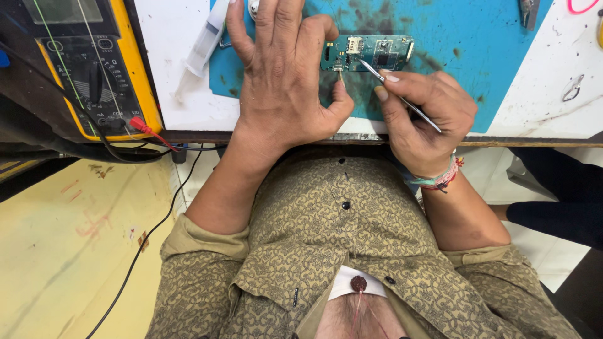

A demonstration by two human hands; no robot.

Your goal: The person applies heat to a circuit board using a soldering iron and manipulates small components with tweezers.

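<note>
A white worktop (176,94) carries a stained blue mat (477,37), with a yellowish floor (56,251) below its edge; on the mat lies one small green circuit board (367,53), oblong, studded with metal shields and a card slot; the left hand (282,75) rests spread over the board's left end, its grip apart, thumb beside a thin stick; the right hand (427,119) has its grip clamped on one pair of tweezers (399,95), tips touching the board; one yellow multimeter (94,63) stands at the left, one syringe (204,44) just beside the mat.
</note>
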